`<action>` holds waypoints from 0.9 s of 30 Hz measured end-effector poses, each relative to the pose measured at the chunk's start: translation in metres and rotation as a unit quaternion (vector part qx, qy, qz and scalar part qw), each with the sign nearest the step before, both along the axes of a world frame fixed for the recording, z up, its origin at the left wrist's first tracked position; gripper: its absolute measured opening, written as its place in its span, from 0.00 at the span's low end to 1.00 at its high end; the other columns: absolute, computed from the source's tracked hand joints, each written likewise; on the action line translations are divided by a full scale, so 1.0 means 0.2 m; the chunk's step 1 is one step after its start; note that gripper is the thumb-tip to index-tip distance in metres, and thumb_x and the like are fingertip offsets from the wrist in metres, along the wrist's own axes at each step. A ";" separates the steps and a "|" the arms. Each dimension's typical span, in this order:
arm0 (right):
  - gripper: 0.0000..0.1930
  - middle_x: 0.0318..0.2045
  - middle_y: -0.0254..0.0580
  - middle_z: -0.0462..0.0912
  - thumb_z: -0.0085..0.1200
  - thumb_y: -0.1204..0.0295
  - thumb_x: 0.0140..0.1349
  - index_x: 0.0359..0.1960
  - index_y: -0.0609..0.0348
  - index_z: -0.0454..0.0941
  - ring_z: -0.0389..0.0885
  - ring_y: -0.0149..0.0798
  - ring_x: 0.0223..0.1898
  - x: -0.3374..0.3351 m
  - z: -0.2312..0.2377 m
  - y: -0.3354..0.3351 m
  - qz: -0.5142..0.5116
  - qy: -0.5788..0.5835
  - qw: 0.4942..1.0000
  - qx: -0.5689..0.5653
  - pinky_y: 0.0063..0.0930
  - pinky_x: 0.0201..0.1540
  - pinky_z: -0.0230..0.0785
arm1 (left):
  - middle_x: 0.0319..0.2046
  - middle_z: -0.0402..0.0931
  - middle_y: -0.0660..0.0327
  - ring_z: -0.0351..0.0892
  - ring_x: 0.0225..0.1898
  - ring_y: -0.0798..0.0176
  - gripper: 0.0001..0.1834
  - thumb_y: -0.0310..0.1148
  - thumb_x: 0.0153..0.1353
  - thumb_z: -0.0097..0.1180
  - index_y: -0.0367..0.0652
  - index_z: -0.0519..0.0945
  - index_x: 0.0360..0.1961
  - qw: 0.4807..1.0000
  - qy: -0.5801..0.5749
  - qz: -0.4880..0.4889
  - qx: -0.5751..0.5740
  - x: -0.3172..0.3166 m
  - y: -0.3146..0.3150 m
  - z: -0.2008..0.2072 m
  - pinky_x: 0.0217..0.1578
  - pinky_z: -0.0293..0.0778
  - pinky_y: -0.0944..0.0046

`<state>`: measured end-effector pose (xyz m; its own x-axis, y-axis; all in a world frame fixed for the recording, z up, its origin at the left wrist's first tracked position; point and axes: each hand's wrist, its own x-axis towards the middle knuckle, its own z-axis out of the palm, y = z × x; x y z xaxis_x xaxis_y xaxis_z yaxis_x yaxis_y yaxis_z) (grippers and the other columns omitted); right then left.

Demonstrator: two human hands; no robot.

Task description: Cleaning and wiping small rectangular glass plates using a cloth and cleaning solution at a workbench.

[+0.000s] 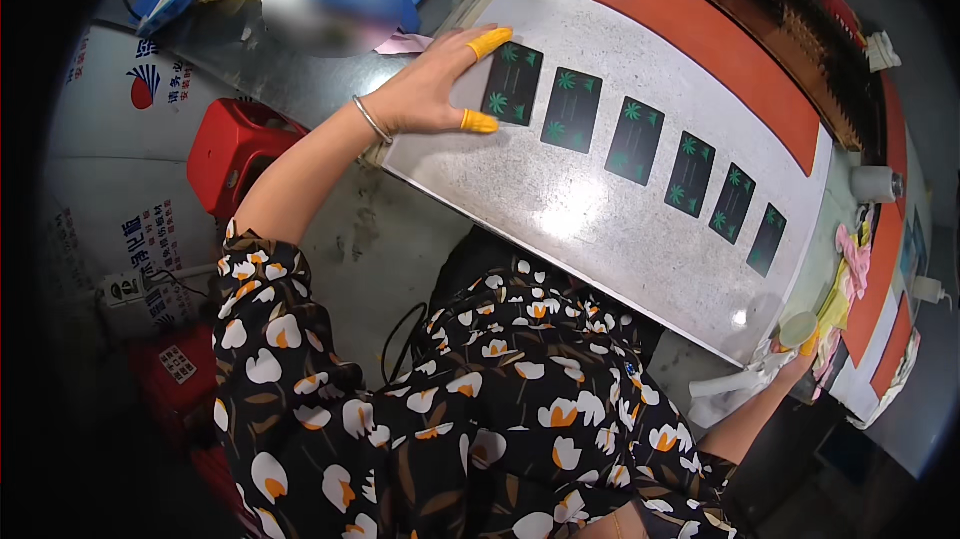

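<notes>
Six or so would be too exact, so several black cards with green leaf prints lie in a row across the pale worktop (480, 174). At the left end is one black card (515, 84), with my left hand (430, 84) beside it. Its thumb and a finger, both in yellow finger cots, are stretched apart at the card's left corners. My right hand (794, 367) is low at the worktop's right end, next to a crumpled white cloth or film (735, 382) and a pale green round piece (798, 329). Its fingers are mostly hidden, so its grip is unclear.
An orange-red strip (715, 49) runs along the worktop's far side, before a dark brush-like bar (760, 19). Pink and yellow cloths (845, 279) and a grey-white cylinder (876, 184) stand at the right. A red stool (235, 154) is at the left.
</notes>
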<state>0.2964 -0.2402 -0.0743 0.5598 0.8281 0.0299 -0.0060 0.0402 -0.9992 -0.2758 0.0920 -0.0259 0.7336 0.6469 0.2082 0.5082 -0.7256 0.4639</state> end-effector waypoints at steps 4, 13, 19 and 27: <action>0.16 0.18 0.42 0.70 0.36 0.59 0.64 0.40 0.59 0.64 0.66 0.35 0.11 0.03 0.00 -0.03 -0.004 -0.004 1.000 -0.031 0.25 0.13 0.61 | 0.60 0.55 0.51 0.52 0.62 0.53 0.38 0.44 0.53 0.54 0.43 0.55 0.62 0.995 0.020 0.067 0.070 -0.05 0.01 -0.05 0.61 0.47 0.58; 0.14 0.18 0.40 0.70 0.39 0.62 0.62 0.41 0.60 0.66 0.67 0.33 0.12 0.05 -0.01 -0.02 -0.025 -0.074 0.996 -0.048 0.23 0.14 0.60 | 0.51 0.66 0.50 0.63 0.54 0.48 0.22 0.18 0.50 0.44 0.35 0.68 0.50 0.986 -0.065 0.120 0.094 -0.05 0.00 -0.12 0.55 0.59 0.60; 0.12 0.18 0.40 0.70 0.38 0.64 0.62 0.41 0.60 0.66 0.67 0.34 0.12 0.01 0.02 0.00 -0.033 -0.051 0.997 -0.052 0.24 0.14 0.61 | 0.51 0.66 0.50 0.64 0.54 0.49 0.24 0.17 0.48 0.43 0.35 0.68 0.50 0.985 -0.049 0.129 0.108 -0.04 0.01 -0.12 0.55 0.59 0.60; 0.13 0.18 0.40 0.70 0.39 0.64 0.62 0.41 0.60 0.66 0.68 0.33 0.12 -0.01 0.01 0.00 -0.095 -0.045 0.993 -0.049 0.24 0.14 0.62 | 0.51 0.67 0.51 0.65 0.53 0.49 0.24 0.16 0.46 0.43 0.34 0.69 0.49 0.984 -0.047 0.134 0.107 -0.04 -0.02 -0.10 0.54 0.61 0.60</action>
